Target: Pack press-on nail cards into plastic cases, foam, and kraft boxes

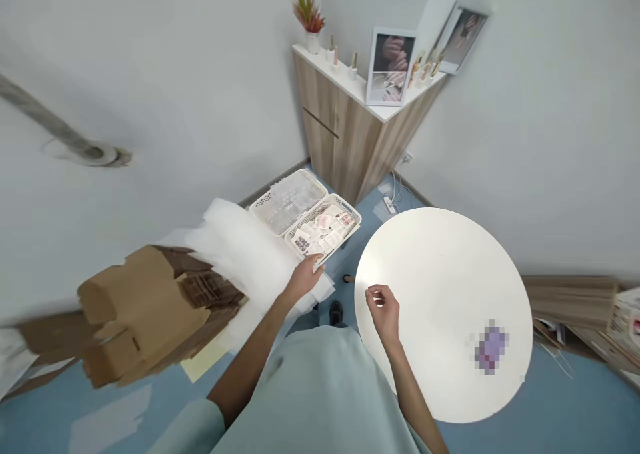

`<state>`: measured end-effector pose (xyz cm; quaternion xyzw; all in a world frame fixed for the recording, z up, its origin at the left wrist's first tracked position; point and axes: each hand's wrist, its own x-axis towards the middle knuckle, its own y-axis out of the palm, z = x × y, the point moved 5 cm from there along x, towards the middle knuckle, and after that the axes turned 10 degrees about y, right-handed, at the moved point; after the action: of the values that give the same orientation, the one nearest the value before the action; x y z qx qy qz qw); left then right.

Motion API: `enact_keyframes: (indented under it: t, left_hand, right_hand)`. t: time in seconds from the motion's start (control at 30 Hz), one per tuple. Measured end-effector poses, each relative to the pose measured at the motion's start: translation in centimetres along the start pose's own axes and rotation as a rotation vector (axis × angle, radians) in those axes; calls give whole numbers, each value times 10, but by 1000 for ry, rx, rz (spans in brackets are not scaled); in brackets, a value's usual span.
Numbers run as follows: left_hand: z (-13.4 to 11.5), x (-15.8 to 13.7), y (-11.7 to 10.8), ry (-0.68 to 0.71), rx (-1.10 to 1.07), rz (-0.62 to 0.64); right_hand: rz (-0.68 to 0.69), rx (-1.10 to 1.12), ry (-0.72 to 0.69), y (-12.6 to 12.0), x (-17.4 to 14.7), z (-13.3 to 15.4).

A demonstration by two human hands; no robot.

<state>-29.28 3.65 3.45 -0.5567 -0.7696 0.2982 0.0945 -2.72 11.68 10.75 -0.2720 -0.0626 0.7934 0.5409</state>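
Observation:
My left hand (306, 277) is at the near corner of a white plastic basket (358, 226), its fingers closed on the rim. Inside that basket lie many small flat packets (323, 231), some with dark or reddish prints. A second white basket (265, 222) with clear plastic sheets or bags in it adjoins it on the far left side. My right hand (386, 311) is over the left edge of a round white table (440, 261). Its fingers are curled towards the thumb, and I see nothing between them.
A blurred-out purple object (492, 349) lies on the table's right part. White foam wrap (250, 247) and open cardboard boxes (150, 307) are at the left. A wooden cabinet (345, 127) with framed pictures and small bottles stands in the corner. A power strip (389, 205) lies near its base.

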Motion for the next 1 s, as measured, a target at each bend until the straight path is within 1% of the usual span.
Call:
enact_keyframes:
  t: [0.13, 0.23, 0.33, 0.43, 0.53, 0.63, 0.83, 0.9, 1.0]
  left_hand:
    - [18, 67, -15, 101, 213, 30]
    - [31, 107, -20, 138, 336, 91]
    - [39, 135, -20, 212, 425, 159]
    - [43, 154, -18, 289, 476, 187]
    - [44, 164, -16, 337, 523, 216]
    - [43, 167, -15, 356, 542, 237]
    - [37, 165, -23, 360, 509, 226]
    - [36, 164, -30, 347, 493, 203]
    - [29, 160, -46, 321, 431, 94]
  right_hand:
    - [-94, -23, 51, 8, -18, 6]
    - [-153, -36, 81, 18, -34, 7]
    - [-224, -37, 116, 27, -48, 5]
    - [-280, -31, 144, 33, -62, 4]
    - [-328, -22, 159, 36, -73, 3]
    - [-374, -12, 169, 38, -81, 3]
    - [-387, -17, 176, 40, -81, 4]
    - [-382, -18, 163, 38, -77, 6]
    - [-355, -14, 132, 34, -68, 10]
